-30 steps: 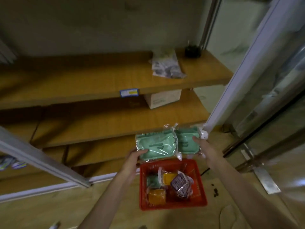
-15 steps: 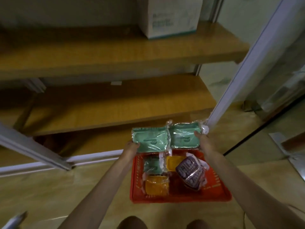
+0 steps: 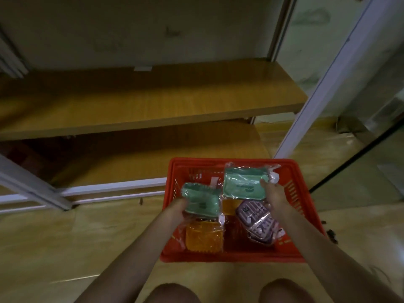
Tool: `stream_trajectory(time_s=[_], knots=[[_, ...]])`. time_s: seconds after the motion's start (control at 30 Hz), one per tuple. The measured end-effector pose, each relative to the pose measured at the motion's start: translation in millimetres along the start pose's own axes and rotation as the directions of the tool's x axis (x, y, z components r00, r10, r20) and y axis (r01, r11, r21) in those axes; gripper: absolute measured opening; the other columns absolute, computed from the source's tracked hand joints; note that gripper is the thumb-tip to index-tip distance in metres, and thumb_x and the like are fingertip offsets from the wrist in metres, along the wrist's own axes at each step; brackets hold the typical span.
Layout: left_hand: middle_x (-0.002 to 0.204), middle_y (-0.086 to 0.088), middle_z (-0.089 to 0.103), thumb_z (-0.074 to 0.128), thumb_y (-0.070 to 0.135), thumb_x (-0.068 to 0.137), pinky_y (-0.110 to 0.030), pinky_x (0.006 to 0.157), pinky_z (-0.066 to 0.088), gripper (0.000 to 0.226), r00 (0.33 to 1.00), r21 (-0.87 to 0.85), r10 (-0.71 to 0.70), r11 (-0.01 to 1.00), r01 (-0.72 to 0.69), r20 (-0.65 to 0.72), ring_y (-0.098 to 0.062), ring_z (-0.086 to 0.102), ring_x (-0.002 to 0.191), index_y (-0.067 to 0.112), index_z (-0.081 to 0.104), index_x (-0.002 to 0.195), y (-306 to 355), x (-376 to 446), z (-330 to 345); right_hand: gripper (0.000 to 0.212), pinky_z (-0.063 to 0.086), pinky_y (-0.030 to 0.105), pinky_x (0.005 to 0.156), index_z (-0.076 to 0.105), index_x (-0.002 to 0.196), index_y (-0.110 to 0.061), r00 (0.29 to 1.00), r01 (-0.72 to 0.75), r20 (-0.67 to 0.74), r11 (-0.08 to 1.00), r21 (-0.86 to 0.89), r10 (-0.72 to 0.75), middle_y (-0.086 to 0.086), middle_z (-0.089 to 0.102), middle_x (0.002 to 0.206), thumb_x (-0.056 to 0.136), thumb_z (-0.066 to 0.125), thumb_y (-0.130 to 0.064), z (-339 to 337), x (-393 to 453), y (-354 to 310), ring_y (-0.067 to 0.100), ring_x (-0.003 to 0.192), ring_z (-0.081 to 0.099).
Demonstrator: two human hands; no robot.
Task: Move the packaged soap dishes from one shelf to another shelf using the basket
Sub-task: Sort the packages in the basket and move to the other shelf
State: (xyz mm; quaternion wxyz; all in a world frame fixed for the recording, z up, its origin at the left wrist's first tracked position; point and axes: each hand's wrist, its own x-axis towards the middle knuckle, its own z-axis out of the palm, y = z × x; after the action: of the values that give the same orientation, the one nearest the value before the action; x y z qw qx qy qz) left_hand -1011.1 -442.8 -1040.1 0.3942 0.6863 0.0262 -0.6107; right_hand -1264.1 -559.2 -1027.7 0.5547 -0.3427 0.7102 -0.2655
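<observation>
Two mint-green soap dishes in clear plastic wrap were held over one red plastic slatted basket [image 3: 290, 189] that stood on the floor. The left hand [image 3: 177, 207] gripped the left-hand green packaged dish [image 3: 202, 199], fingers curled under its near edge, above the basket's left side. The right hand [image 3: 273, 193] held the right-hand green packaged dish [image 3: 242, 184] by its right edge, thumb on top, towards the basket's far right corner. Whether either dish touched the contents below could not be told.

Inside the basket lay one orange ribbed packaged dish [image 3: 203, 237] at the near left corner, one purple patterned packaged dish [image 3: 259, 221] on the near right side, tilted, and part of a second orange packaged item [image 3: 229, 206] between them, mostly hidden. Count: two green, two orange, one purple.

Beyond the basket's far edge ran two brown wooden shelves [image 3: 153, 101], one above the other, against a pale wall. White metal frame rails [image 3: 323, 84] slanted at either side. The floor [image 3: 65, 248] was glossy yellow-brown. The person's bare knees showed at the bottom edge.
</observation>
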Motion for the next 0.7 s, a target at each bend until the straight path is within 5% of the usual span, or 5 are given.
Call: stream_trajectory(time_s=[0.1,0.3,0.47,0.53,0.7], knots=[[0.099,-0.021,0.065,0.051,0.004,0.1,-0.047,0.057,0.058,0.009,0.998,-0.027,-0.011,1.0,0.009,-0.06,-0.036,0.065,0.084,0.004,0.06,0.101,-13,36,4,0.032,0.045,0.029,0.061,0.059,0.124,-0.007,0.999,-0.005,0.054,0.999,-0.052,0.008,0.014,0.069,0.106,0.101,0.059,-0.028,9,0,10,0.026,0.084,0.061],[0.107,-0.016,0.066,0.051,0.009,0.102,-0.043,0.066,0.054,0.01,0.996,-0.136,-0.019,0.991,0.007,-0.088,-0.032,0.064,0.098,0.005,0.061,0.102,-18,63,17,0.041,0.054,0.041,0.074,0.063,0.121,-0.009,0.998,0.004,0.059,0.981,-0.195,0.007,0.015,0.073,0.102,0.097,0.062,-0.042,25,16,30,0.03,0.087,0.068],[0.127,-0.013,0.063,0.053,0.008,0.101,-0.038,0.084,0.053,0.03,0.989,0.233,0.144,0.961,-0.148,0.036,-0.028,0.06,0.105,0.011,0.055,0.131,-30,71,14,0.023,0.041,0.023,0.045,0.063,0.114,-0.008,0.999,-0.002,0.041,0.971,-0.241,0.013,0.014,0.066,0.089,0.102,0.058,-0.026,39,16,47,0.023,0.06,0.056],[0.126,-0.007,0.064,0.056,0.017,0.101,-0.041,0.1,0.05,0.025,0.97,0.55,0.245,0.808,-0.211,0.013,-0.025,0.061,0.113,0.016,0.059,0.125,-36,78,15,0.027,0.041,0.025,0.048,0.061,0.119,-0.002,0.997,-0.018,0.07,0.963,-0.271,0.038,0.012,0.063,0.088,0.102,0.056,-0.022,46,17,55,0.023,0.063,0.055],[0.131,-0.01,0.061,0.053,0.008,0.102,-0.031,0.1,0.049,0.024,0.849,0.981,0.501,0.001,-0.192,0.166,-0.021,0.06,0.12,0.007,0.061,0.124,-17,64,25,0.022,0.047,0.024,0.051,0.061,0.117,-0.005,0.99,-0.006,0.13,0.929,-0.369,0.058,0.008,0.066,0.093,0.099,0.059,-0.018,59,21,69,0.021,0.076,0.063]])
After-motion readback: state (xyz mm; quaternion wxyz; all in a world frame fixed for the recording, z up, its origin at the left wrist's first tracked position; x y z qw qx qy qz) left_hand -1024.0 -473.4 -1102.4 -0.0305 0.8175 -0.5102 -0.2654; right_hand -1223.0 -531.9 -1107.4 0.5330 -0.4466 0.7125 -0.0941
